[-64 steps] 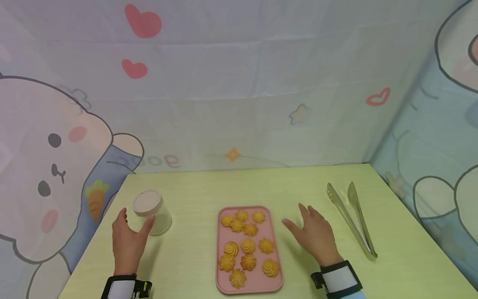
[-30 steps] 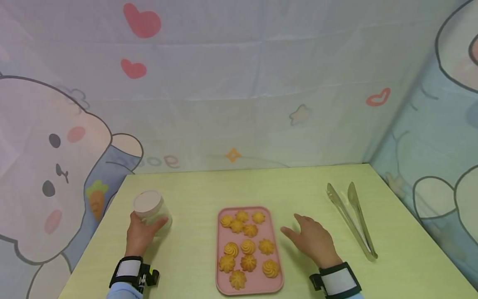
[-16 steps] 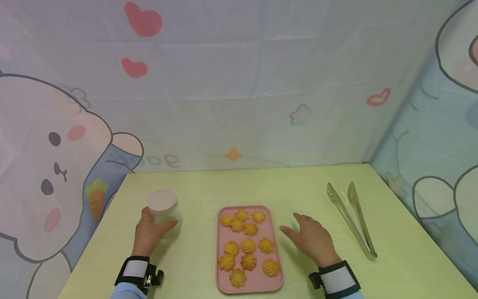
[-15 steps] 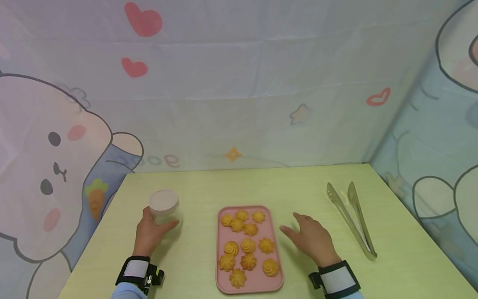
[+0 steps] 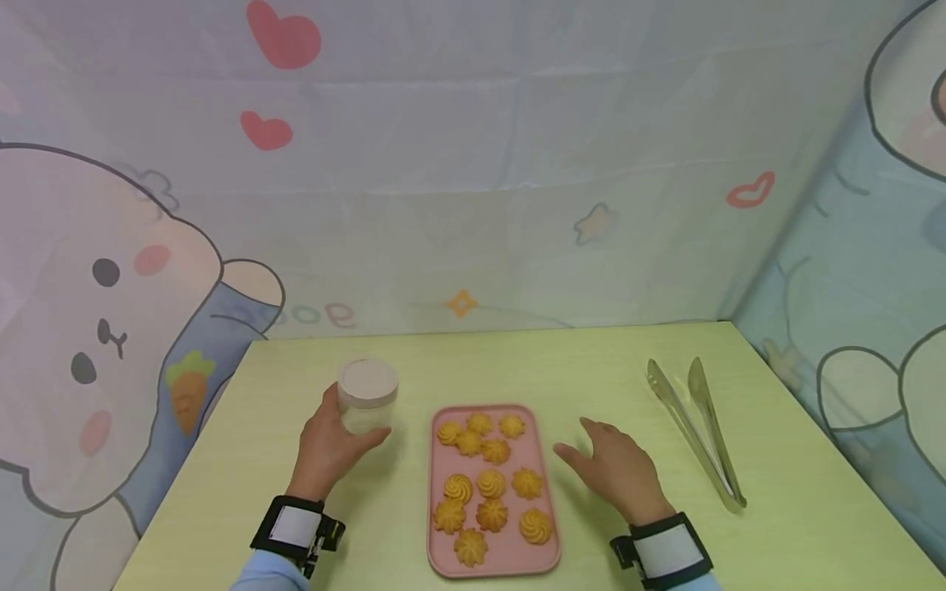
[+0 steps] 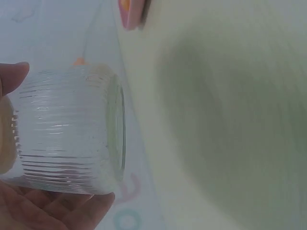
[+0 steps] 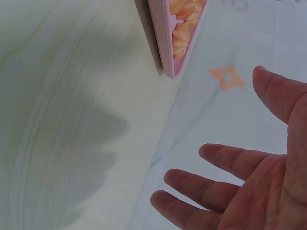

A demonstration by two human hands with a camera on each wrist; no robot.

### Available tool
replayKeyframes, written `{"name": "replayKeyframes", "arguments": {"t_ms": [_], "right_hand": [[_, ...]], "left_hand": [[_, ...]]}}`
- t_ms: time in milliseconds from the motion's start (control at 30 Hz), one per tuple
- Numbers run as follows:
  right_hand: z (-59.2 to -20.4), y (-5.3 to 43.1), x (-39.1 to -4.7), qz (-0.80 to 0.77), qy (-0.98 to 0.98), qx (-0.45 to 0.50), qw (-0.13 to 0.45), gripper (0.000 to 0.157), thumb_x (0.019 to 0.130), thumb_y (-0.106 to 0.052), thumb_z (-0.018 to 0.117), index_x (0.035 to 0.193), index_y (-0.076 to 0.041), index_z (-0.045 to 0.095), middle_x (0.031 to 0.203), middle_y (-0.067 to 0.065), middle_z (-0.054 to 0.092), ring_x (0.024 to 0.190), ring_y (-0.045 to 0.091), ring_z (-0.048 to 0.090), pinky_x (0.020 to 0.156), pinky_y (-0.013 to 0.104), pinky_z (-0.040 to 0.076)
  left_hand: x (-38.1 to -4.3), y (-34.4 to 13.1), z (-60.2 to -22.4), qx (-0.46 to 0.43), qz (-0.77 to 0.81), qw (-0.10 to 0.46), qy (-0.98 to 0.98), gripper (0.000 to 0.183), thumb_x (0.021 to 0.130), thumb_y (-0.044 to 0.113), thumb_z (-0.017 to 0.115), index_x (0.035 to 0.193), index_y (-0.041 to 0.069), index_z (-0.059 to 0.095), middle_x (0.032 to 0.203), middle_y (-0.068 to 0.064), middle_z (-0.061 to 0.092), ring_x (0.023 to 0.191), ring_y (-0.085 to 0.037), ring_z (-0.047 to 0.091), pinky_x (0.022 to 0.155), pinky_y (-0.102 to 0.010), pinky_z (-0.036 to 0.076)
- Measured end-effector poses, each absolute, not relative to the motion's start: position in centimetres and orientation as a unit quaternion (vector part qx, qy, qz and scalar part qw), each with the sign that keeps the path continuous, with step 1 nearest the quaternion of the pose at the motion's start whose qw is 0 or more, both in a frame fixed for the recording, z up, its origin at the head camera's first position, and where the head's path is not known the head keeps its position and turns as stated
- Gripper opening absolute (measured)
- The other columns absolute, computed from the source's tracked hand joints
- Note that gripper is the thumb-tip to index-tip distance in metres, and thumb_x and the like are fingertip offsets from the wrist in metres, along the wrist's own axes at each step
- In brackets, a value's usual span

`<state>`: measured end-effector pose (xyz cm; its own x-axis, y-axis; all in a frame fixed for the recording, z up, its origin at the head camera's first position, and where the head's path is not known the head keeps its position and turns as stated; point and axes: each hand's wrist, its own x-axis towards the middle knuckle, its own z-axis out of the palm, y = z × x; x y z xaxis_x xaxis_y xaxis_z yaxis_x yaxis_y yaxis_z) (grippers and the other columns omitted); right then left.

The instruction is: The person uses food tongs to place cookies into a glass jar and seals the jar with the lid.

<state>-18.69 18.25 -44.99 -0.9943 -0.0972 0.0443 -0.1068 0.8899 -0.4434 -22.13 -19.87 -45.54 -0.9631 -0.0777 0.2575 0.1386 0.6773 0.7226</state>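
Note:
My left hand [image 5: 330, 447] grips a clear ribbed jar [image 6: 67, 129] between thumb and fingers. The jar has a pale round lid [image 5: 368, 381] and stays upright in the head view, left of the pink tray [image 5: 493, 561]. Above the table it hangs, with a gap below its base in the left wrist view. To the right of the tray, my right hand [image 5: 621, 474] hovers with its fingers spread and nothing in it; its palm [image 7: 268, 191] shows in the right wrist view. Several piped yellow cookies [image 5: 491, 515] lie on the tray.
Metal tongs [image 5: 702, 435] lie on the right of the pale yellow-green table [image 5: 473, 365], their arms spread apart and pointing to the back. A printed cloth backdrop [image 5: 473, 164] with hearts and cartoon animals stands behind the table and at its sides.
My left hand reached the jar, took hold of it, and carried it up and rightward toward the tray. The right hand dipped slightly at first and then stayed nearly still. Tray and tongs stayed put.

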Motion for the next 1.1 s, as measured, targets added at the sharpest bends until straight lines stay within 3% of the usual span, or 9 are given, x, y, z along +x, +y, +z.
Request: {"name": "replayKeyframes", "arguments": {"t_ms": [200,467,767,1100], "right_hand": [[-45.0,18.2,-18.7,0.236,-0.97,0.052,0.005,0.073,0.093,-0.055,0.049,0.136,0.005,0.047,0.13,0.029,0.051,0.116,0.045,0.047,0.089,0.057,0.039],[-45.1,18.1,-18.8,0.263,-0.963,0.053,0.001,0.077,0.093,-0.058,0.047,0.138,0.004,0.043,0.134,0.029,0.048,0.12,0.044,0.043,0.092,0.057,0.037],[-44.7,17.6,-18.7,0.281,-0.958,0.058,0.007,0.078,0.093,-0.059,0.046,0.139,0.004,0.043,0.134,0.029,0.048,0.12,0.043,0.044,0.093,0.056,0.036],[-44.5,17.1,-18.6,0.297,-0.953,0.057,0.009,0.079,0.093,-0.06,0.045,0.139,0.003,0.042,0.135,0.028,0.047,0.121,0.042,0.043,0.094,0.056,0.036]], "left_hand": [[-21.6,-17.9,-44.6,-0.069,-0.378,0.166,-0.908,0.089,0.063,0.032,0.086,0.135,0.005,0.042,0.121,-0.014,0.053,0.106,-0.032,0.051,0.083,-0.049,0.044],[-20.9,-15.4,-44.1,-0.086,-0.343,0.184,-0.917,0.089,0.061,0.033,0.085,0.132,0.0,0.042,0.114,-0.021,0.05,0.095,-0.032,0.052,0.075,-0.048,0.047],[-20.7,-13.6,-44.4,-0.122,-0.296,0.204,-0.925,0.083,0.062,0.034,0.085,0.129,0.001,0.047,0.116,-0.015,0.057,0.101,-0.03,0.051,0.081,-0.046,0.046],[-20.1,-12.8,-44.7,-0.128,-0.245,0.209,-0.938,0.083,0.06,0.038,0.085,0.126,0.003,0.05,0.114,-0.015,0.06,0.099,-0.031,0.054,0.079,-0.046,0.047]]}}
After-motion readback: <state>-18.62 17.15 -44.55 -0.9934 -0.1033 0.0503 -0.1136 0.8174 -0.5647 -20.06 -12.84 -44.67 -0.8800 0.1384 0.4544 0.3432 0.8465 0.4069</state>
